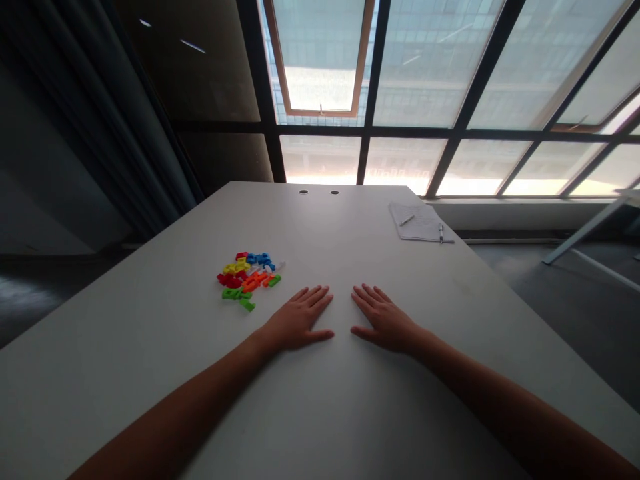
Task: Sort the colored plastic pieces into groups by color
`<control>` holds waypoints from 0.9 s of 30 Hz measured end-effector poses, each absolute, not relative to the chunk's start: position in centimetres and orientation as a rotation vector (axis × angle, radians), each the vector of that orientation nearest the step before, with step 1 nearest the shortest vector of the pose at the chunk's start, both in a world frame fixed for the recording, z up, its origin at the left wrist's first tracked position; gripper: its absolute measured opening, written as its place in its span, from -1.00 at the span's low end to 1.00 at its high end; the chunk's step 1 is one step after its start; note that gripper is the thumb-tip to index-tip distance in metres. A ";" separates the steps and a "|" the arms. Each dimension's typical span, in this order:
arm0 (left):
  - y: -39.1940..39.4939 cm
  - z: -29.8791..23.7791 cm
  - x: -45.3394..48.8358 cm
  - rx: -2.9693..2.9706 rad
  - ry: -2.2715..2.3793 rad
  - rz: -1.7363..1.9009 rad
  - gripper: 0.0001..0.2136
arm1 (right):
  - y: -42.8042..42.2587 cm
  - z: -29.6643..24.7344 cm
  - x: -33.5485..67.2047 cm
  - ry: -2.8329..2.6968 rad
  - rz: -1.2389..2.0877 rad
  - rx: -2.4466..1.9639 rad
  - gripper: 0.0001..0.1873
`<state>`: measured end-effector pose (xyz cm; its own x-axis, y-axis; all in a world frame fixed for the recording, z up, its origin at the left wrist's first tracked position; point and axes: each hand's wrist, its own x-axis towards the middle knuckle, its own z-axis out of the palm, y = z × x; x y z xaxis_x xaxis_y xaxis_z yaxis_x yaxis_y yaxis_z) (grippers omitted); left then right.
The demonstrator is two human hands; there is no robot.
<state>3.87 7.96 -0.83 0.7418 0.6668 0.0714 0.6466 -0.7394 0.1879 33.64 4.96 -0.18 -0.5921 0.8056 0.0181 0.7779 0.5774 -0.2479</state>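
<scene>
1. Here we are at the white table [165, 287], both hands down flat on its surface!
2. The left hand [295, 321] is wide open, fingers spread, palm down, gripping nothing.
3. The right hand [385, 321] mirrors it: open, fingers splayed, empty, with a narrow gap between the two.
4. Just left of the left fingertips, not touching them, sits a loose heap of red, yellow, blue, orange, green and white plastic letters [245, 280], mid-table, left of centre.
5. Far off at the table's upper right lie papers [417, 223] with a pen [441, 233] on them, below a big window [400, 80].
</scene>
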 end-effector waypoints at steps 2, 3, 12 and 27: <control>7.9 -0.8 3.9 2.785 1.056 0.201 -0.12 | 4.9 -0.1 33.6 -2.675 0.326 -1.351 -0.02; 7.9 -0.8 3.9 2.784 1.053 0.204 -0.12 | 4.9 -0.1 33.6 -2.673 0.325 -1.352 -0.03; 7.8 -0.4 4.0 2.762 1.057 0.179 -0.10 | 5.0 -0.2 33.8 -2.678 0.301 -1.352 -0.03; 7.7 -0.4 4.0 2.744 1.057 0.238 -0.11 | 5.1 -0.7 34.0 -2.675 0.300 -1.331 -0.03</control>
<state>3.99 7.69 -0.38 0.7326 0.6759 0.0804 0.6452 -0.7272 0.2342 33.96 5.10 -0.71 -0.5994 0.7997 0.0349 0.7722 0.5891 -0.2380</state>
